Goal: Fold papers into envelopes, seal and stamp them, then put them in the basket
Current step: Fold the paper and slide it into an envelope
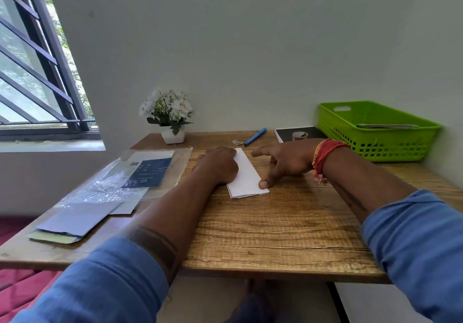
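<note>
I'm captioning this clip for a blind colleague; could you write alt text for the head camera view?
Two hands press a folded white paper flat on a wooden table: the left hand rests on its left edge, the right hand thumbs its near corner. Envelopes lie at left; a green basket sits at back right.

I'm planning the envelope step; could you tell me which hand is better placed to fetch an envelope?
Probably the left hand: the envelopes lie on its side, while the right hand pins the folded paper.
</note>
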`<act>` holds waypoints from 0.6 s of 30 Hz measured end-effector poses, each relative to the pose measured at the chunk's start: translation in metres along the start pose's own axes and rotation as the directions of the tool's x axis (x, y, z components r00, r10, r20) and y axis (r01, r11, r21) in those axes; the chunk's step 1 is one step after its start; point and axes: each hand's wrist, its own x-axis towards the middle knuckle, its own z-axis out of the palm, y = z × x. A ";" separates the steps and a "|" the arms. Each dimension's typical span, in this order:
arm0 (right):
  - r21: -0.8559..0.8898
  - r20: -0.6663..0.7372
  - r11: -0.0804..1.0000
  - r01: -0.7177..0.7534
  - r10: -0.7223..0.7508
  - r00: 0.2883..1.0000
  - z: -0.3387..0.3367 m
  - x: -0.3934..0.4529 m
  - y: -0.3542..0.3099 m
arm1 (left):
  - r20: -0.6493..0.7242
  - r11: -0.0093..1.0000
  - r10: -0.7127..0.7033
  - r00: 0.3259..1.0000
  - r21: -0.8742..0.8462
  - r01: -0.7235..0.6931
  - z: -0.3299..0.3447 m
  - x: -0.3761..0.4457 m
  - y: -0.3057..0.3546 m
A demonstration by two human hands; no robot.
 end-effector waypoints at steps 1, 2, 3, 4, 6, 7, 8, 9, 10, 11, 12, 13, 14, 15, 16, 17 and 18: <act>0.009 0.004 1.000 0.013 -0.013 1.000 0.000 -0.001 0.001 | 0.003 1.000 -0.002 1.000 -0.005 0.002 0.000 -0.001 0.000; 0.014 0.002 1.000 0.022 -0.022 1.000 0.000 -0.001 0.002 | 0.004 1.000 -0.003 1.000 -0.011 0.003 -0.001 -0.001 0.000; 0.016 -0.003 0.999 0.033 -0.033 0.999 0.000 -0.001 0.003 | 0.002 1.000 -0.005 1.000 -0.018 0.005 -0.001 -0.001 0.000; 0.019 -0.009 0.999 0.043 -0.043 0.999 0.000 -0.001 0.005 | 0.002 1.000 -0.005 1.000 -0.021 0.005 -0.002 -0.002 0.001; 0.042 0.002 0.997 0.063 -0.063 0.998 0.001 -0.002 0.009 | 0.000 1.000 -0.003 1.000 -0.026 0.003 -0.003 -0.005 0.003; 0.064 0.012 0.995 0.074 -0.075 0.997 0.003 -0.003 0.010 | -0.004 0.999 -0.005 1.000 -0.037 0.005 -0.004 -0.006 0.003; 0.088 0.010 0.992 0.089 -0.090 0.996 0.005 -0.005 0.012 | -0.014 0.998 -0.007 1.000 -0.058 0.006 -0.004 -0.007 0.003; 0.110 -0.021 0.988 0.110 -0.109 0.994 0.006 -0.007 0.012 | -0.036 0.996 -0.005 0.999 -0.093 0.001 -0.004 -0.009 0.002; 0.146 -0.081 0.979 0.139 -0.129 0.988 0.008 -0.008 0.012 | -0.080 0.990 0.001 0.997 -0.140 -0.012 -0.006 -0.013 0.001; 0.200 -0.168 0.963 0.180 -0.147 0.975 0.009 -0.010 0.011 | -0.143 0.981 0.002 0.990 -0.193 -0.030 -0.009 -0.019 0.002; 0.265 -0.265 0.936 0.234 -0.163 0.950 0.011 -0.011 0.008 | -0.214 0.971 0.000 0.977 -0.235 -0.052 -0.013 -0.027 0.002; 0.314 -0.361 0.901 0.298 -0.177 0.916 0.013 -0.011 0.005 | -0.279 0.965 -0.013 0.960 -0.255 -0.061 -0.019 -0.036 0.002; 0.334 -0.441 0.873 0.355 -0.188 0.878 0.015 -0.011 0.000 | -0.319 0.964 -0.033 0.947 -0.260 -0.054 -0.024 -0.046 0.002; 0.332 -0.495 0.856 0.397 -0.199 0.846 0.018 -0.011 -0.005 | -0.349 0.961 -0.052 0.936 -0.272 -0.048 -0.028 -0.056 0.001; 0.320 -0.525 0.848 0.423 -0.213 0.824 0.021 -0.009 -0.011 | -0.369 0.951 -0.062 0.927 -0.304 -0.058 -0.031 -0.065 -0.002; 0.305 -0.536 0.843 0.443 -0.232 0.812 0.025 -0.007 -0.019 | -0.383 0.932 -0.067 0.921 -0.353 -0.079 -0.032 -0.072 -0.007; 0.297 -0.534 0.837 0.460 -0.254 0.807 0.028 -0.005 -0.028 | -0.403 0.911 -0.071 0.912 -0.400 -0.106 -0.034 -0.080 -0.015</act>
